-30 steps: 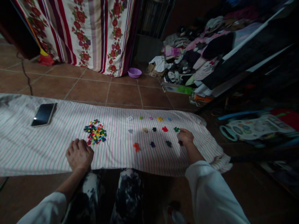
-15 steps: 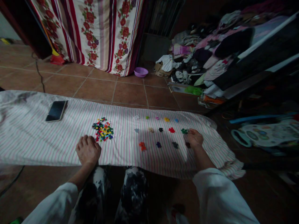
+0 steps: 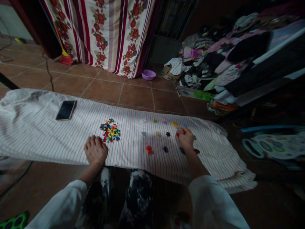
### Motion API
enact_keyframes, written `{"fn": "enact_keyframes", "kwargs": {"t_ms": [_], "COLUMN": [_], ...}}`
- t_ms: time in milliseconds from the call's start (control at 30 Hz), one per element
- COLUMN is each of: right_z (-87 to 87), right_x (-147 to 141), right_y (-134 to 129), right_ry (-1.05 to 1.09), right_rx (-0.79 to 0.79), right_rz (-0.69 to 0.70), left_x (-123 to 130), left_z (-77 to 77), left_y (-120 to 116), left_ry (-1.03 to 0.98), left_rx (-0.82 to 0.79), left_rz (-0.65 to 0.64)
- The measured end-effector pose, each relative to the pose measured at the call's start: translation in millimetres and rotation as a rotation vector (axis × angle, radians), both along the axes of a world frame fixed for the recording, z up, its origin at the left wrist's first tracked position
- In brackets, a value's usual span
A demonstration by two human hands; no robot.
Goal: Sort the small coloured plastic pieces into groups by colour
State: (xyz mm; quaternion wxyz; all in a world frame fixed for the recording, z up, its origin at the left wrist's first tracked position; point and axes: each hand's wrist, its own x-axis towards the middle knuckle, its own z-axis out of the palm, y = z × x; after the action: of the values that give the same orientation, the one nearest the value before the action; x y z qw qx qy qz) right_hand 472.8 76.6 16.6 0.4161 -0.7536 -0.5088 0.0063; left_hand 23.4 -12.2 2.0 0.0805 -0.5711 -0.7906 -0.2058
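My left hand (image 3: 96, 150) lies palm down on the striped cloth, fingers stretched out and holding nothing, just below a mixed heap of small coloured blocks (image 3: 111, 132). Over the right part of the cloth, my right hand (image 3: 187, 137) has its thumb and fingertips pinched together beside the red pile (image 3: 177, 135); whatever they hold is too small to make out. Small single-colour piles lie in rows: white (image 3: 144, 121), lime (image 3: 154, 121), pink (image 3: 165, 122), yellow (image 3: 174, 124), grey (image 3: 143, 134), beige (image 3: 158, 134), black (image 3: 168, 134), orange (image 3: 149, 149) and dark blue (image 3: 165, 149). The hand partly hides the green pile.
A phone (image 3: 66, 110) lies at the left on the striped cloth (image 3: 133, 159). Beyond, on the tiled floor, are a purple basin (image 3: 149, 75), a floral curtain (image 3: 109, 38) and heaped clothes (image 3: 214, 54). A pale toy panel (image 3: 276, 141) stands at the right.
My right hand has moved left from the green pile to beside the red one, still pinched. My left hand stays resting by the mixed heap. The whole view has shifted slightly.
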Motion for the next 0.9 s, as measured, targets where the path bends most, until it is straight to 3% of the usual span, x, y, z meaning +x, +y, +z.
{"fn": "enact_keyframes", "kwargs": {"t_ms": [200,400,533,667,900], "right_z": [9.6,6.4,1.8,-1.4,-4.6], "right_x": [-81.0,-183.6,-237.3,-267.7,-287.4], "right_y": [-5.9,-30.7,-48.5,-56.6,-54.5], "right_ry": [0.008,0.058,0.072,0.046,-0.097], "right_rx": [0.070,-0.035,-0.143,-0.208,-0.274], "right_rz": [0.243,0.602,0.757,0.837,0.803], "left_x": [0.3,0.0,0.1,1.2,0.9], "left_z": [1.4,1.0,1.1,2.9,2.2], "left_y": [-0.5,-0.8,-0.9,-0.4,0.0], "left_ry": [-0.014,-0.052,-0.085,-0.068,-0.047], "left_rx": [-0.006,0.005,0.004,-0.010,-0.007], "left_rz": [0.008,-0.001,-0.006,-0.003,0.000]}}
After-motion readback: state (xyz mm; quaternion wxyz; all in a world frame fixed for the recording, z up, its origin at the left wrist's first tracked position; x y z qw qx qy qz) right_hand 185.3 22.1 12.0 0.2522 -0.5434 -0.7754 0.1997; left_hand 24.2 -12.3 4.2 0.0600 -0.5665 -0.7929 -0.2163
